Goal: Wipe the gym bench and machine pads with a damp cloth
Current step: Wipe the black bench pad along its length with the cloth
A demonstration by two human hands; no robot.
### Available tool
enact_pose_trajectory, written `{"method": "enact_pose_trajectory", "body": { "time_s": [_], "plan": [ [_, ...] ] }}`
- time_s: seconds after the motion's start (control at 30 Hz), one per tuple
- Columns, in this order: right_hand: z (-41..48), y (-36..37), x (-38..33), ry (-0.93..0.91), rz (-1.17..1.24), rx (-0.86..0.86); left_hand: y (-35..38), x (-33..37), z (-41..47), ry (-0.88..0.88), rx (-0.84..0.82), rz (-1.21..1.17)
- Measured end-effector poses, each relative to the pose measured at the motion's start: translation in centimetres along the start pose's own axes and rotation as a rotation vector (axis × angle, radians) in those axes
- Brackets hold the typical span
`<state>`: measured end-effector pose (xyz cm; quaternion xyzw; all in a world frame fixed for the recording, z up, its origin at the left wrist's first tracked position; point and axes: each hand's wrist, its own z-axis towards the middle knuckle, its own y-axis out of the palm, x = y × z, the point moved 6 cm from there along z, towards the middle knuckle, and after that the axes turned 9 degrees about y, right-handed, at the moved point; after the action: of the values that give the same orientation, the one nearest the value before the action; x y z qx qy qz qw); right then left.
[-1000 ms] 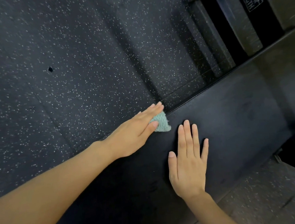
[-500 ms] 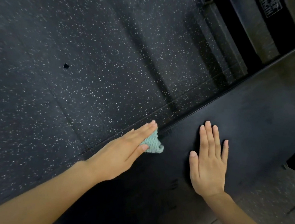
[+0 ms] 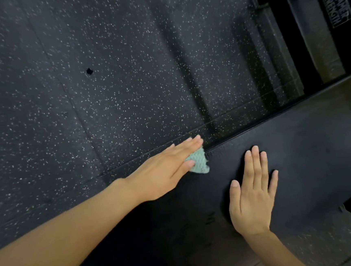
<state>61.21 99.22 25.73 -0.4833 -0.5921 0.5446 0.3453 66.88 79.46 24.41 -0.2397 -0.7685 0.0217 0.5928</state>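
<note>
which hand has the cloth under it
The left hand, pressing the teal cloth flat at the far edge of the bench pad. The right hand lies flat on bare pad, no cloth showing.

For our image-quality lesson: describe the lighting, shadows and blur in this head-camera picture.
Head view: dim light, the bench pad nearly featureless; the right hand casts a shadow on it; floor speckles smear toward the left edge; the cloth is sharp.

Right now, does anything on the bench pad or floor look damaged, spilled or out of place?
Only small things: a dark chip in the speckled floor, and faint scuff marks on the bench pad beside the right hand. No spill shows. The cloth lies under the left hand.
</note>
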Motion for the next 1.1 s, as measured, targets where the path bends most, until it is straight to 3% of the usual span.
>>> {"method": "enact_pose_trajectory", "body": {
  "time_s": [0.23, 0.77, 0.93, 1.1],
  "plan": [
    [0.1, 0.0, 0.2, -0.010, 0.002, -0.001, 0.5, 1.0, 4.4, 0.036, 0.016, -0.011],
    [-0.1, 0.1, 0.2, -0.014, 0.007, -0.016, -0.3, -1.6, -4.5, -0.036, 0.021, 0.025],
    [-0.8, 0.7, -2.0, 0.088, 0.005, 0.008, -0.2, -1.8, -4.5, -0.008, 0.049, 0.023],
    [-2.7, 1.3, -4.8, 0.071, 0.011, 0.014, -0.4, -2.0, -5.3, 0.010, 0.037, 0.026]
  ]
}}
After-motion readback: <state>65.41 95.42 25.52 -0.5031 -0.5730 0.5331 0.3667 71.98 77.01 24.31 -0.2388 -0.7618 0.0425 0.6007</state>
